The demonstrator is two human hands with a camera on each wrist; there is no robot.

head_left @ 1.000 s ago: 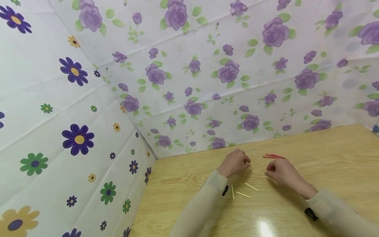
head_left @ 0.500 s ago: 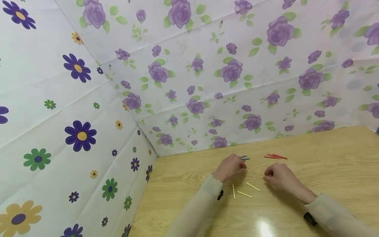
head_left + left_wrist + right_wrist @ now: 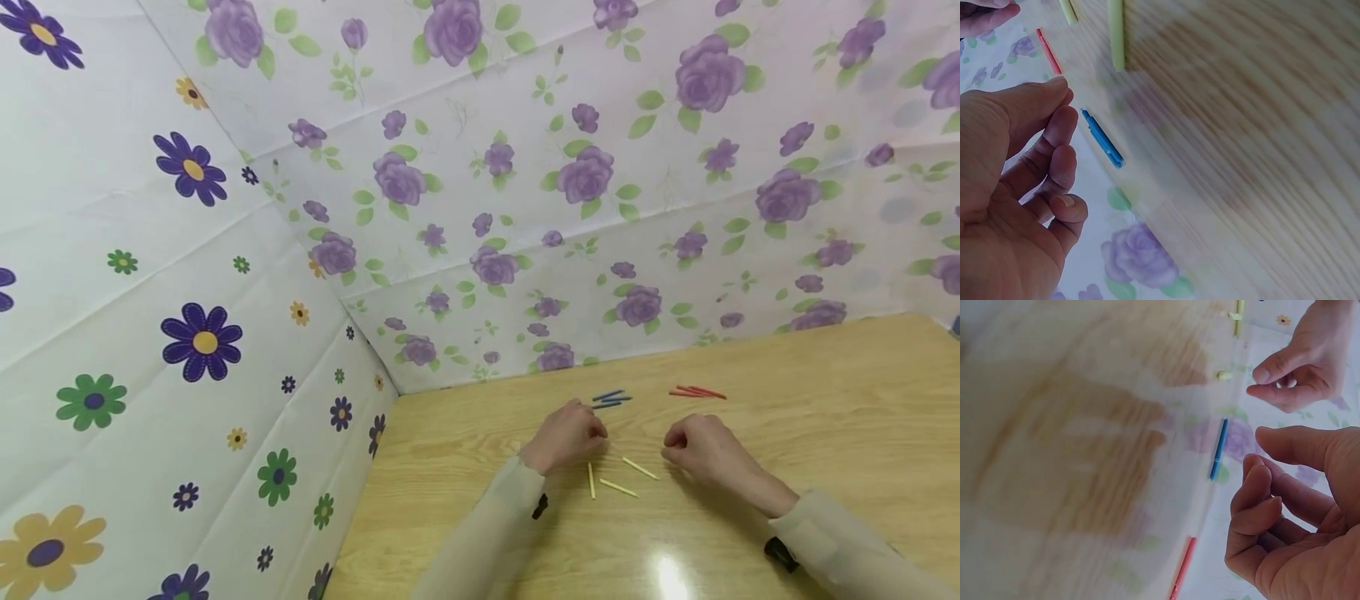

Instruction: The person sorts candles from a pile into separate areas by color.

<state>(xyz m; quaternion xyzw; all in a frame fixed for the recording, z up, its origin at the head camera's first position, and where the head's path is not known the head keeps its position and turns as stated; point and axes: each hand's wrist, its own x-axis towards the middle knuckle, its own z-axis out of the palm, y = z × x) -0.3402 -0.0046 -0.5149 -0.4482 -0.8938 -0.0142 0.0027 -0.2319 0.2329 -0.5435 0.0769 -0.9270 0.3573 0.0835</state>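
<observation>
We see the floral-printed white sheets [image 3: 525,167] rising behind and to the left of the pale wooden tabletop [image 3: 825,417], closing the work area off on two sides. Our left hand [image 3: 566,437] and right hand [image 3: 701,450] hover low over the middle of it, near each other but apart. Each has its fingers loosely curled with thumb and forefinger close; neither grip holds anything that we can make out.

The thin sticks lie sorted by colour, which seems to be why they sit in separate small clusters. The yellow sticks [image 3: 618,482] lie between our two hands, nearest to us. The blue sticks [image 3: 609,398] rest just beyond the left hand's fingertips, side by side. The red sticks [image 3: 697,392] lie beyond the right hand, well apart from the blue ones, near the back sheet.
</observation>
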